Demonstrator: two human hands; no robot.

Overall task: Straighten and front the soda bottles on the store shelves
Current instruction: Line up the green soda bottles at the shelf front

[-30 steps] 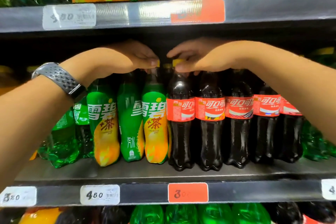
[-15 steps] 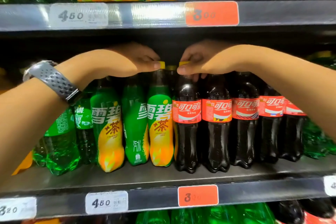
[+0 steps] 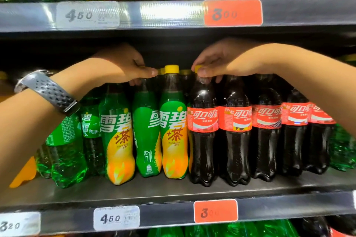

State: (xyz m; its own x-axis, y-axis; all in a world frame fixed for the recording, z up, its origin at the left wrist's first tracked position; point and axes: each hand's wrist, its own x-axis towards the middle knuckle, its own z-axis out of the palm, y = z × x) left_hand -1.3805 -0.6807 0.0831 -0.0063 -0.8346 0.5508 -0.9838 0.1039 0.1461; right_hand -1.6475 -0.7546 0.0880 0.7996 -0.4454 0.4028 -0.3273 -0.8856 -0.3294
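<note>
**Both grips on bottle tops, middle shelf**

My left grip [image 3: 123, 65] curls over the top of a green bottle [image 3: 146, 140] whose label is turned sideways. Its cap is mostly hidden under my fingers. My right grip [image 3: 217, 59] pinches the yellow cap [image 3: 198, 67] of the leftmost cola bottle [image 3: 203, 146], which is dark with its red label facing front. Between the 2 stands a green-and-orange bottle [image 3: 173, 132], yellow-capped, label forward, held by neither grip. 4 more cola bottles [image 3: 266, 140] run to the right in a tight row. All stand upright near the front of the middle shelf [image 3: 173, 194], above a white price tag [image 3: 116, 218] and an orange price tag [image 3: 215, 210].
</note>
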